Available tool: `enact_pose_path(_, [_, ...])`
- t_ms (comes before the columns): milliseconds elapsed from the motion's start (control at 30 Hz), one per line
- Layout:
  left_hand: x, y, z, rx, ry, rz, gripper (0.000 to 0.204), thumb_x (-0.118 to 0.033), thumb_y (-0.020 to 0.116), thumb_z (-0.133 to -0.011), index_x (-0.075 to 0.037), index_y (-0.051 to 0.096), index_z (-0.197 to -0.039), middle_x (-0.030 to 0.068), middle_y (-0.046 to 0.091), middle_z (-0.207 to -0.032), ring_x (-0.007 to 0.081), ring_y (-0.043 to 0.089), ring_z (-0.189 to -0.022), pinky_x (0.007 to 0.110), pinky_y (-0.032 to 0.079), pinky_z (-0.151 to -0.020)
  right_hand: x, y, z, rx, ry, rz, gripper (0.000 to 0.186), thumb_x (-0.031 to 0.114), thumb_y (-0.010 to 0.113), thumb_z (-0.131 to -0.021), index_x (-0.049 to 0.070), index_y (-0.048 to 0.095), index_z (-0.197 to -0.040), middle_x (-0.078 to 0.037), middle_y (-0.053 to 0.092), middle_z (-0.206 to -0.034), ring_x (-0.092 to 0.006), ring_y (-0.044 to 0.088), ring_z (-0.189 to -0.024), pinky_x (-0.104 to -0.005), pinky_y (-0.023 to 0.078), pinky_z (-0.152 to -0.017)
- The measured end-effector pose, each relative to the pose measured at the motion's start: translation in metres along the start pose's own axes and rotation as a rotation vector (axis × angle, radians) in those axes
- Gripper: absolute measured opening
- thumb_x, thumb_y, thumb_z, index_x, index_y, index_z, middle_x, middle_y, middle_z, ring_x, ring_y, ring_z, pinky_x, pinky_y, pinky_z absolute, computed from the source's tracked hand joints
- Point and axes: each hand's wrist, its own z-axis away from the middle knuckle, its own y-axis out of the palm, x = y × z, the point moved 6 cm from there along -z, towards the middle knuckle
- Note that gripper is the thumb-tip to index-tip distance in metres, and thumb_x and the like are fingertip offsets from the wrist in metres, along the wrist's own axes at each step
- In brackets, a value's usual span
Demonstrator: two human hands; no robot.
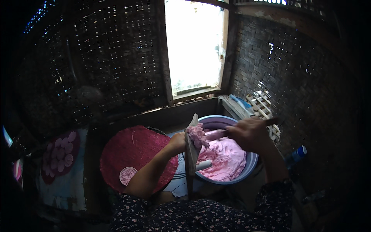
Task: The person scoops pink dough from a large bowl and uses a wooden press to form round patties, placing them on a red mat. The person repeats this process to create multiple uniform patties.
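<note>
My left hand is closed on an upright wooden board with a clump of pink paste on its upper part. My right hand grips a dark-handled flat tool, its blade against that clump. Below them, a pale purple tub holds soft pink paste, with a white cylinder lying at its near left side. A large round red sheet lies left of my left hand, bearing a small disc of pink shreds.
At far left a pale panel carries a red sheet with several pink discs. A wooden ledge with a bamboo lattice runs behind the tub. A blue bottle is at right. Woven walls and a bright window surround the workspace.
</note>
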Motion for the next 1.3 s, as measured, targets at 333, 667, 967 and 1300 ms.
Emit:
enact_pose_path(333, [-0.042,0.017,-0.014,-0.304,0.424,0.098,0.044,-0.032,0.063,-0.082,-0.012,0.058,-0.12,0.009,0.062,-0.116,0.0239,0.06,-0.105,0.032,0.045,-0.091,0.03,0.114,0.078,-0.42,1.017,-1.118,0.016,0.009,0.07,-0.08,-0.001,0.065,-0.091,-0.002,0.064,-0.074,-0.0041,0.054,-0.066,-0.0211,0.043,-0.058])
enact_pose_path(667, [-0.025,-0.005,0.002,-0.165,-0.062,0.085,0.042,-0.025,0.068,-0.078,-0.008,0.059,-0.115,0.0077,0.063,-0.112,0.0198,0.062,-0.1,0.03,0.048,-0.087,0.003,0.095,0.11,-0.317,1.046,-0.802,0.019,0.016,0.076,-0.072,0.003,0.068,-0.084,-0.007,0.063,-0.065,-0.0122,0.058,-0.057,-0.0278,0.044,-0.053])
enact_pose_path(967, [0.003,-0.001,-0.006,-0.232,-0.348,0.342,0.036,-0.036,0.067,-0.073,-0.005,0.067,-0.092,0.0187,0.067,-0.088,0.033,0.066,-0.084,0.04,0.05,-0.075,0.044,0.081,0.087,-0.45,0.699,-0.611,0.021,0.007,0.077,-0.069,0.002,0.066,-0.087,-0.009,0.066,-0.07,-0.0163,0.065,-0.061,-0.0293,0.049,-0.055])
enact_pose_path(1300, [0.023,0.034,-0.02,-0.202,-0.197,0.617,0.026,-0.018,0.065,-0.077,-0.002,0.067,-0.097,0.0116,0.068,-0.085,0.0177,0.065,-0.071,0.033,0.051,-0.064,0.021,0.103,0.087,-0.343,0.819,-0.534,0.021,0.016,0.077,-0.071,0.003,0.068,-0.085,-0.011,0.066,-0.07,-0.0201,0.066,-0.063,-0.0302,0.049,-0.057])
